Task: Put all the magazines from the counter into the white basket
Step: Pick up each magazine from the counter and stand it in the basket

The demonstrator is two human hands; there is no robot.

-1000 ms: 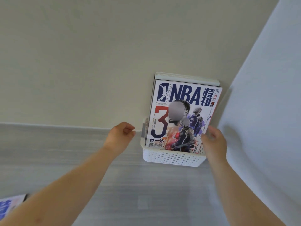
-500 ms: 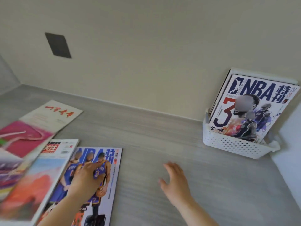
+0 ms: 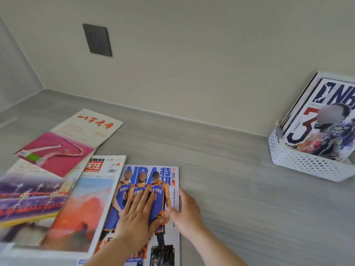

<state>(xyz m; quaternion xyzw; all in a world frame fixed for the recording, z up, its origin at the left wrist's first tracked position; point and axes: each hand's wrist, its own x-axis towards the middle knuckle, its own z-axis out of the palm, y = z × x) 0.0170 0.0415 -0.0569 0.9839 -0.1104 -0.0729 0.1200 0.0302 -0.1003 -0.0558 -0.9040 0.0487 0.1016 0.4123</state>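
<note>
Grey counter (image 3: 230,189) under a beige wall. My left hand (image 3: 134,217) presses flat, fingers straight, on the NBA magazine (image 3: 165,179), whose long axis runs 12 to 6. My right hand (image 3: 189,212) rests with straight fingers against its right edge. The white basket (image 3: 307,166) stands well apart at 2 o'clock, nearer my right. I count four magazines on the counter and at least two in the basket.

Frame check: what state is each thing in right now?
Knicks magazine: flat on counter
left hand: open, flat on its cover
right hand: open, touching its right edge
white basket: holds upright magazines
number-3 magazine: standing in basket, frontmost
orange magazine: flat on counter
pink magazine: flat, atop purple magazine
wall socket: nothing plugged in
</note>
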